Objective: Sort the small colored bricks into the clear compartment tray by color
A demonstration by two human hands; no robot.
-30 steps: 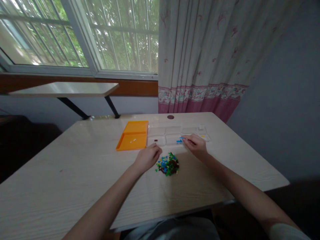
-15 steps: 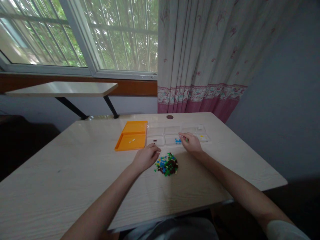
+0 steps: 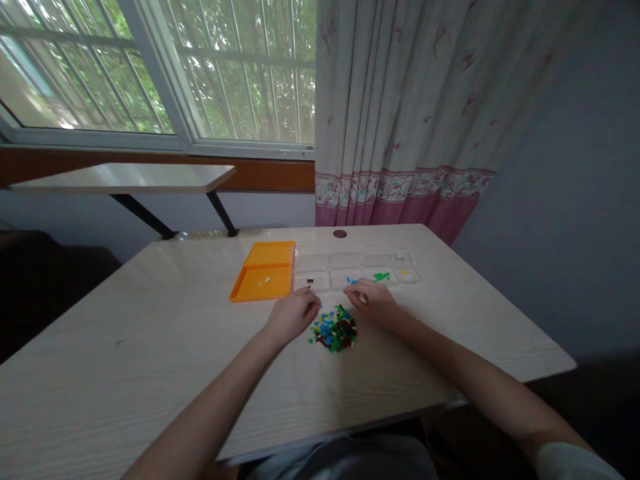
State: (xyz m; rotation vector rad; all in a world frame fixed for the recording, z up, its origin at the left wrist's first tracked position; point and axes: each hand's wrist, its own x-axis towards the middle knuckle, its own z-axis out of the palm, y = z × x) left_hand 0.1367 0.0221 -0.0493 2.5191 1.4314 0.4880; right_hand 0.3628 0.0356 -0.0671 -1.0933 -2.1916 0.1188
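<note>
At the near edge, the person's grey-clad lap (image 3: 345, 460) shows below the table (image 3: 150, 327), and both bare forearms reach forward over the wood surface. The pile of small bricks (image 3: 340, 333), mixed green, blue, brown and yellow, lies on the table between the forearms and slightly nearer the body than the fingers of either hand.

The left hand (image 3: 294, 313) is just beyond and to the left of the pile, fingers loosely curled, near the front of the clear tray; whether it grips anything cannot be told. The right hand (image 3: 371, 300) is beyond and to the right of the pile, thumb and forefinger drawn close together; a brick between them cannot be made out.

Beyond the hands lies the clear tray (image 3: 345, 261), divided into compartments in two rows. Its front row contains, left to right, a brown piece (image 3: 310, 281), blue pieces (image 3: 352, 281) partly covered by the right hand, green pieces (image 3: 381, 276) and yellow pieces (image 3: 405, 273). An open orange case (image 3: 270, 253) stands directly left of the tray, with pale pieces (image 3: 267, 280) in its near half.

Farther back are a raised shelf (image 3: 165, 177), a patterned curtain (image 3: 390, 120) and a barred window (image 3: 245, 73).
</note>
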